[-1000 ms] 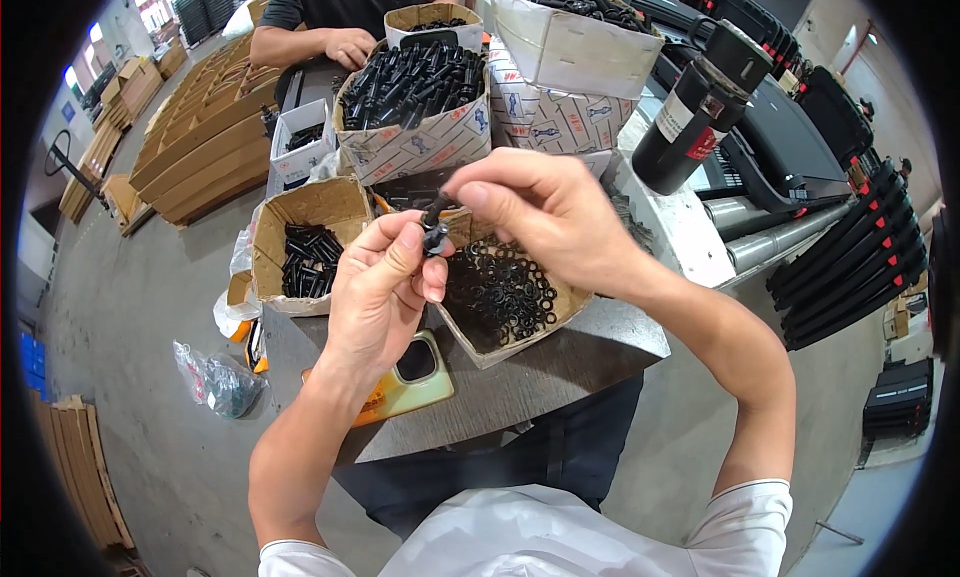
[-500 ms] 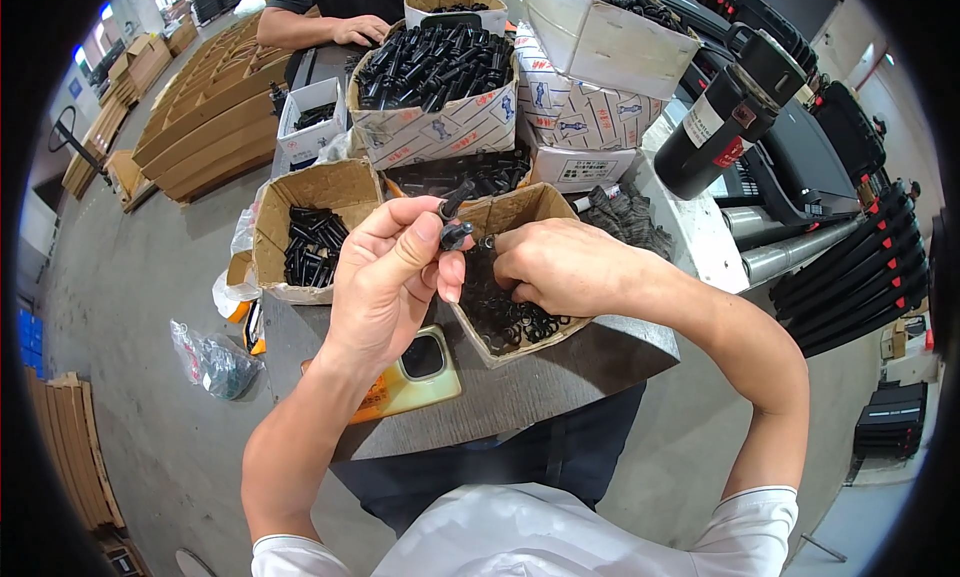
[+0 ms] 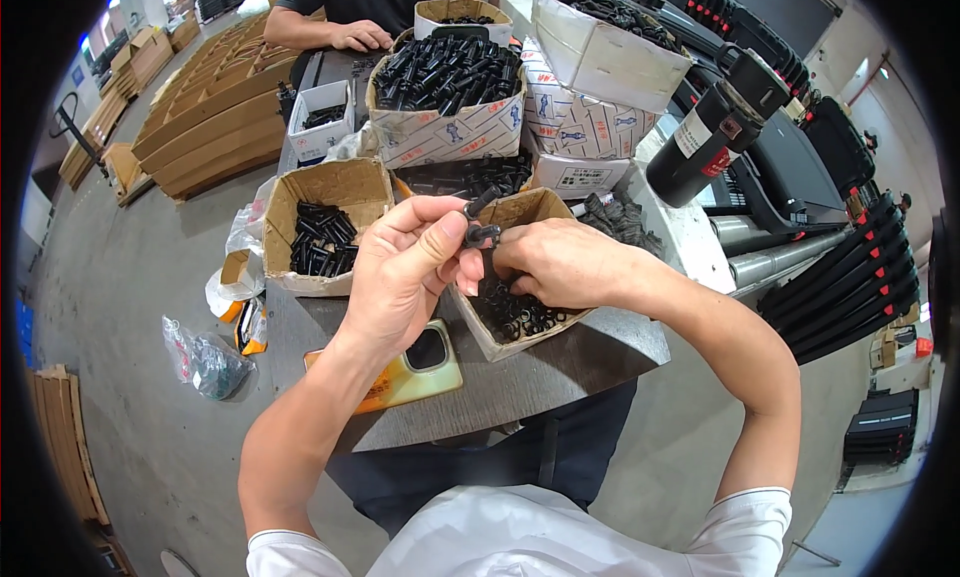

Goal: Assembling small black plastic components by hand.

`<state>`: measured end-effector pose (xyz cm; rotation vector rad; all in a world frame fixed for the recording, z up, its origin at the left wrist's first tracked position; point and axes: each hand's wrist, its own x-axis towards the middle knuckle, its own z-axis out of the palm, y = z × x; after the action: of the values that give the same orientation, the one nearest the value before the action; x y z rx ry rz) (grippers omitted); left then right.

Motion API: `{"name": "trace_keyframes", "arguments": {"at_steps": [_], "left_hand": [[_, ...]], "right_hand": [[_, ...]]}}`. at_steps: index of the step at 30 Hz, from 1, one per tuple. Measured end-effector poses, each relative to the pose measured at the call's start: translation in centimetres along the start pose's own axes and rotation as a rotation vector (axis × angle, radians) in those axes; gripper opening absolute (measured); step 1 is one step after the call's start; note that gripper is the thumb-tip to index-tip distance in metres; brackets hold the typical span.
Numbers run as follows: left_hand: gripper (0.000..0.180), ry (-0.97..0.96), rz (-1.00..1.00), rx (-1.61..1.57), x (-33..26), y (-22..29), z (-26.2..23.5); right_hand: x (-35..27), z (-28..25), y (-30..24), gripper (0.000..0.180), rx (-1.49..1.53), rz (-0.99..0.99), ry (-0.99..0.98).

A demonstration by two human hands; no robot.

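Cardboard walls pen in loose dark parts (image 3: 322,242) in the left box (image 3: 300,182), its open top presumably giving easy reach. The left hand (image 3: 410,262) pinches two short black pieces (image 3: 484,201) between thumb and fingers at the ring box's near-left edge, their ends exposed, perhaps to leave them accessible. A phone (image 3: 445,369) lies flat below. The right hand (image 3: 560,262) dips into the ring box (image 3: 490,349) among small rings (image 3: 525,319), fingers bent; their tips are hidden, so whether they grip anything cannot be told. Farther right, a black bottle (image 3: 690,152) stands, seemingly out of the way.

Grey floor (image 3: 150,277) around dark table (image 3: 540,382)
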<state>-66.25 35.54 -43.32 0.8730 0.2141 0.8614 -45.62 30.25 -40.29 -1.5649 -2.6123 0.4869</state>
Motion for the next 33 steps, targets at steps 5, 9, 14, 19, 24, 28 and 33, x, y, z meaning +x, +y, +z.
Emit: {"name": "trace_keyframes", "arguments": {"at_steps": [5,9,14,19,24,28,33], "left_hand": [[0.02,-0.013,-0.011,0.004,0.2,-0.4,-0.2],[0.019,-0.013,0.007,-0.006,0.3,-0.2,-0.1],[0.019,0.027,-0.002,0.013,0.3,0.0,-0.2],[0.018,0.041,-0.039,0.059,-0.2,-0.1,0.5],[0.019,0.024,-0.037,0.042,-0.3,0.1,0.9],[0.021,0.039,-0.046,0.055,-0.4,0.1,1.1],[0.021,0.036,-0.037,0.052,-0.4,0.0,0.8]], "right_hand": [[0.4,0.7,0.8,0.01,-0.091,-0.059,-0.024],[0.1,0.6,0.7,0.011,-0.146,-0.113,0.074],[-1.2,-3.0,0.2,0.016,0.118,-0.007,0.261],[-2.5,-5.6,-0.8,0.018,0.892,0.2,0.302],[-1.7,-5.5,-2.0,0.02,1.003,0.205,0.315],[-1.3,-5.2,-2.3,0.022,0.991,0.224,0.261],[-0.9,-5.1,-3.1,0.02,1.043,0.25,0.329]]}}
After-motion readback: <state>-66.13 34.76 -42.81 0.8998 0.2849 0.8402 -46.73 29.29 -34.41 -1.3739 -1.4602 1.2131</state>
